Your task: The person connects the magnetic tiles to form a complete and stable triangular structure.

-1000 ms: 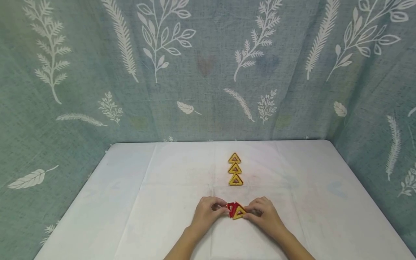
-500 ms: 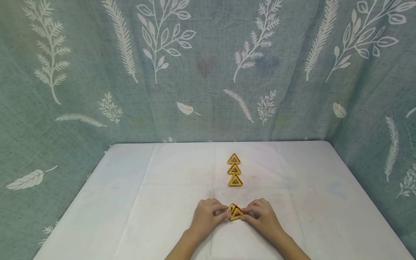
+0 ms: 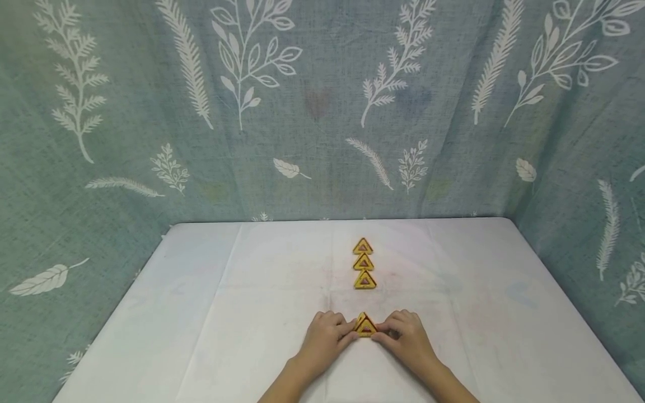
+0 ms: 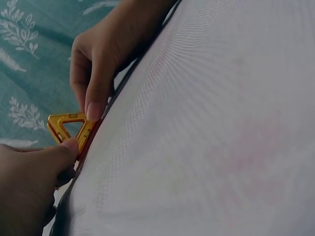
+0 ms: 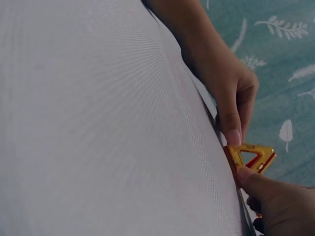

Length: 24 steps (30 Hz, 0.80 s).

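Between my hands stands a pyramid-like piece of triangular magnetic tiles (image 3: pixel 366 335), with yellow frames and red edges. One yellow triangle faces me, point up, and another slants behind its left side; the far side is hidden. My left hand (image 3: pixel 325 338) pinches the left corner between thumb and fingers. At the right corner my right hand (image 3: pixel 410 338) pinches likewise. In the left wrist view the yellow tile frame (image 4: pixel 61 118) shows between both thumbs. From the right wrist view, the same tile frame (image 5: pixel 267 151) reveals red along its edge.
Beyond my hands, three yellow triangular pieces stand in a line, the far one (image 3: pixel 363 251), the middle one (image 3: pixel 363 267) and the near one (image 3: pixel 365 286). A white cloth covers the table (image 3: pixel 262 302). A green leaf-patterned curtain (image 3: pixel 322 184) hangs behind.
The red tile part at the left has turned so its yellow side shows and closed in against the front triangle. Now the piece stands straighter, and my left hand has moved slightly right.
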Available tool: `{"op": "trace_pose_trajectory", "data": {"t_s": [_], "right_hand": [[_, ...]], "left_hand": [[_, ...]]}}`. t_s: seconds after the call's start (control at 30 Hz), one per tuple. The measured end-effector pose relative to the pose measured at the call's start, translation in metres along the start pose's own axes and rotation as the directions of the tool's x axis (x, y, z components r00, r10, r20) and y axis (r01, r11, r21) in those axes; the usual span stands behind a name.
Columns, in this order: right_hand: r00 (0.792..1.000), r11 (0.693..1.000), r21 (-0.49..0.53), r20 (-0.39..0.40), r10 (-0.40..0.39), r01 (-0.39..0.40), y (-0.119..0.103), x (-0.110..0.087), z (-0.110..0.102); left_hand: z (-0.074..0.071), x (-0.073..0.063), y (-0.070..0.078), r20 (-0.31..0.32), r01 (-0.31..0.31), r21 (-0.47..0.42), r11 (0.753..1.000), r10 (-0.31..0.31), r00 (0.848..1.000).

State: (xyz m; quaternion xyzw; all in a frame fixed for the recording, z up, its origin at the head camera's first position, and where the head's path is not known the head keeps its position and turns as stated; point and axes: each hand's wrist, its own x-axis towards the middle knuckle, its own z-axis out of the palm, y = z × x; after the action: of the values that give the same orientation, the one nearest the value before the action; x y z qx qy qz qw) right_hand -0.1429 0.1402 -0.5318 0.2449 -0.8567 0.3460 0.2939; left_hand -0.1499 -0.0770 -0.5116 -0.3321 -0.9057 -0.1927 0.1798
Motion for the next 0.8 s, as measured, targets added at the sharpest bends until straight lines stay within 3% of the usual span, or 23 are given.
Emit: {"op": "trace_pose_trajectory", "data": {"t_s": [0.13, 0.4, 0.63, 0.8], "right_hand": [[1.0, 1.0, -0.006, -0.011, 0.006, -0.006, -0.002, 0.001, 0.001], [1.0, 0.999, -0.037, -0.008, 0.02, -0.02, -0.002, 0.007, 0.001], [1.0, 0.999, -0.037, 0.004, -0.003, 0.003, 0.003, 0.015, -0.001], [0.999, 0.999, -0.026, 0.043, 0.033, -0.032, 0.008, 0.018, -0.003]], "left_hand": [[0.002, 0.0, 0.001, -0.021, 0.004, -0.005, 1.0, -0.004, 1.0], [0.01, 0.004, -0.005, -0.059, 0.081, -0.143, 0.986, -0.091, 0.994], [0.011, 0.012, -0.007, -0.03, 0.124, -0.158, 0.98, -0.13, 0.991], [0.013, 0.015, -0.007, 0.008, 0.159, -0.139, 0.977, -0.16, 0.987]]}}
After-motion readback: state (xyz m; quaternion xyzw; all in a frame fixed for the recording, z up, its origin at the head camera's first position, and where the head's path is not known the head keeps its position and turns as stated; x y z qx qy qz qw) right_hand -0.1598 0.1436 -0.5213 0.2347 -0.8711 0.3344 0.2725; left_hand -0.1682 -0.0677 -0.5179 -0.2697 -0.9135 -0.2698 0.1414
